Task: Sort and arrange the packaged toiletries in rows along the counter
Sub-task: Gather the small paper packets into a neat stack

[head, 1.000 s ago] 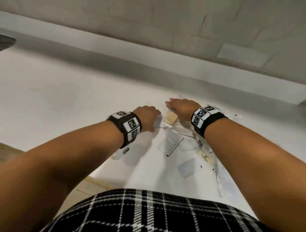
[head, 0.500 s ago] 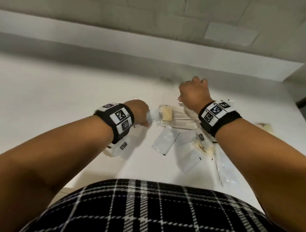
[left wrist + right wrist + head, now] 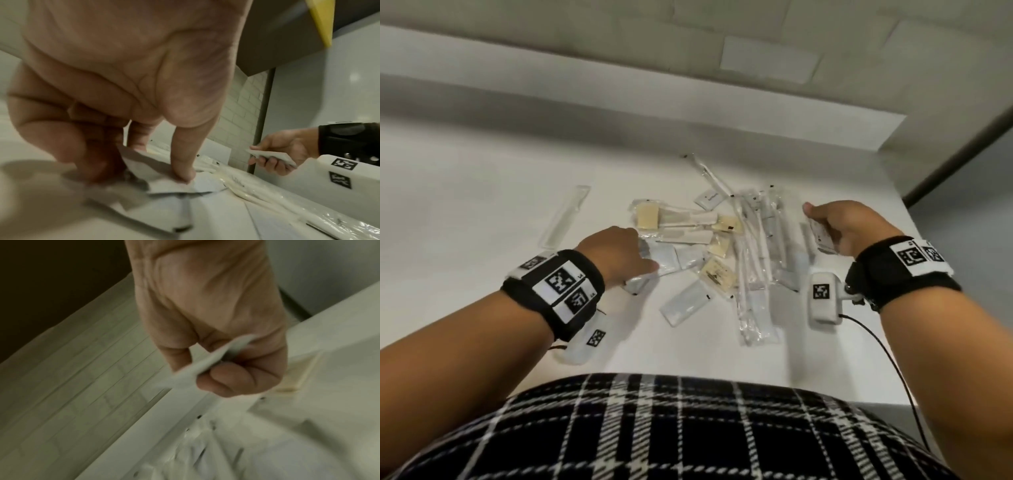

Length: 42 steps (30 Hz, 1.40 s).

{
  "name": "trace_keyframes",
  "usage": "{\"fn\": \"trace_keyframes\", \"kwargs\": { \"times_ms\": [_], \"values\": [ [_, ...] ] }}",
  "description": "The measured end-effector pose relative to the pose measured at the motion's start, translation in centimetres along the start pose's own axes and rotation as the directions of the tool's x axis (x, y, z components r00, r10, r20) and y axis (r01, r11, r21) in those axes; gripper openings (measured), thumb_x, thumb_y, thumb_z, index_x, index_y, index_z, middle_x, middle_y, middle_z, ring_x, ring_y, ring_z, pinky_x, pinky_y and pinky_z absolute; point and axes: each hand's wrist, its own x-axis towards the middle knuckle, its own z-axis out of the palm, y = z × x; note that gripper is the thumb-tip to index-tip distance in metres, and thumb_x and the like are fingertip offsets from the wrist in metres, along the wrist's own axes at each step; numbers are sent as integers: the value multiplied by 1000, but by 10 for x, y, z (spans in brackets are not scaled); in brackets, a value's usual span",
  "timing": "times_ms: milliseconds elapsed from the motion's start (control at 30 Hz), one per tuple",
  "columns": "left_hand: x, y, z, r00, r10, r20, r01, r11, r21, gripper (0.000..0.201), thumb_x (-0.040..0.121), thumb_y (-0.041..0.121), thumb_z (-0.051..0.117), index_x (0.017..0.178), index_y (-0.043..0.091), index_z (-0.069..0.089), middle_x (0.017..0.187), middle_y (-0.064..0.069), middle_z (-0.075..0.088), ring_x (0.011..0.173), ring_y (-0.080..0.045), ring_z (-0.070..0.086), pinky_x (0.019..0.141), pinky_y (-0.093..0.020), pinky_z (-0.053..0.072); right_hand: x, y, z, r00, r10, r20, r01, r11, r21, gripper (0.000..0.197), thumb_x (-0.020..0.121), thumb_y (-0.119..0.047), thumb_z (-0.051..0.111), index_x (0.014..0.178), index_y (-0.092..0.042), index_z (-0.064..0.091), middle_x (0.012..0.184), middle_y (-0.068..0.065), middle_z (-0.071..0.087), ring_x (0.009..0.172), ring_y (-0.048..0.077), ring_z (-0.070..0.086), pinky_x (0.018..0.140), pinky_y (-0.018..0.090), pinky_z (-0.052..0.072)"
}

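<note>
A loose pile of packaged toiletries (image 3: 722,246) lies on the white counter (image 3: 465,205): beige sponge packets (image 3: 647,216), long clear toothbrush packets (image 3: 756,267) and flat white sachets (image 3: 685,301). My left hand (image 3: 647,257) is at the pile's left edge. In the left wrist view the left hand (image 3: 164,170) pinches a white sachet (image 3: 156,165) between thumb and curled fingers, low on the counter. My right hand (image 3: 822,226) hovers right of the pile and holds another flat white sachet (image 3: 823,236) (image 3: 205,363) between thumb and fingers.
A clear comb packet (image 3: 565,216) lies apart to the left of the pile, and a small white sachet (image 3: 709,198) lies at its far side. A tiled wall (image 3: 688,51) backs the counter. The counter's right edge (image 3: 917,233) is just beyond my right hand.
My right hand has left the pile and moved right with a white sachet in it. My left hand stays at the pile's left side, fingers now on a sachet.
</note>
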Motion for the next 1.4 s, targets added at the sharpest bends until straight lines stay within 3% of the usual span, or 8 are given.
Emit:
{"fn": "trace_keyframes", "kwargs": {
  "times_ms": [133, 267, 333, 567, 700, 933, 1133, 1400],
  "values": [
    [0, 13, 7, 992, -125, -25, 124, 991, -56, 73, 70, 59, 69, 121, 12, 44, 100, 0, 53, 87, -20, 56, 68, -30, 43, 6, 13, -33, 996, -68, 65, 68, 998, 2, 23, 75, 13, 64, 90, -2, 58, 94, 18, 64, 92, 33, 67, 88, 42, 53],
    [6, 16, 3, 988, -147, 49, 149, 988, -48, 55, 72, 58, 70, 91, 8, 56, 73, 5, 53, 69, -14, 54, 71, -30, 44, -1, 16, -52, 984, -178, -24, 154, 906, -395, 22, 70, 0, 78, 77, -5, 58, 54, 9, 58, 34, 12, 48, 49, 26, 41],
    [5, 18, 0, 981, -161, 108, 166, 985, -36, 44, 74, 59, 69, 79, 18, 54, 66, 8, 51, 67, -12, 51, 77, -30, 44, -5, 18, -50, 969, -202, 139, 244, 846, -473, 22, 71, -5, 79, 84, -3, 62, 68, 13, 64, 35, 9, 50, 45, 22, 41],
    [-19, 13, -4, 987, -161, 6, 154, 930, -334, 38, 73, 38, 77, 87, 5, 62, 85, -10, 65, 77, -25, 58, 66, -34, 45, -20, 38, -7, 823, -293, 486, 545, 169, -821, 42, 76, -16, 75, 115, -25, 59, 108, -3, 62, 92, 17, 54, 76, 26, 43],
    [-33, 19, 4, 996, -87, 24, 71, 587, -806, 31, 81, 18, 66, 104, 0, 58, 89, -20, 70, 74, -32, 68, 61, -39, 51, -16, 44, 4, 821, -293, 491, 523, 40, -851, 35, 76, -28, 76, 92, -21, 46, 107, 7, 62, 85, 22, 52, 69, 29, 40],
    [-39, 58, 15, 999, -30, -27, -19, 231, -973, 20, 96, 26, 56, 114, 20, 54, 92, -3, 54, 88, -23, 64, 88, -53, 51, -7, 57, -17, 783, -368, 501, 586, 166, -793, 84, 65, -40, 82, 137, -23, 41, 132, -1, 38, 112, 22, 51, 87, 31, 43],
    [-33, 82, 25, 1000, 27, 0, -2, 88, -996, 29, 98, 37, 47, 124, 25, 54, 101, -6, 57, 93, -27, 64, 80, -53, 57, -14, 75, -24, 787, -393, 476, 579, 203, -790, 69, 63, -55, 78, 116, -23, 48, 108, -5, 39, 91, 16, 46, 73, 32, 39],
    [-18, 108, 25, 995, 103, 2, 2, -3, -1000, 39, 78, 14, 61, 116, 11, 53, 99, -12, 65, 100, -32, 66, 78, -49, 55, -26, 68, -34, 849, -212, 483, 524, 232, -820, 44, 82, -36, 71, 116, -15, 52, 126, 6, 57, 104, 24, 54, 79, 27, 41]
  ]
}}
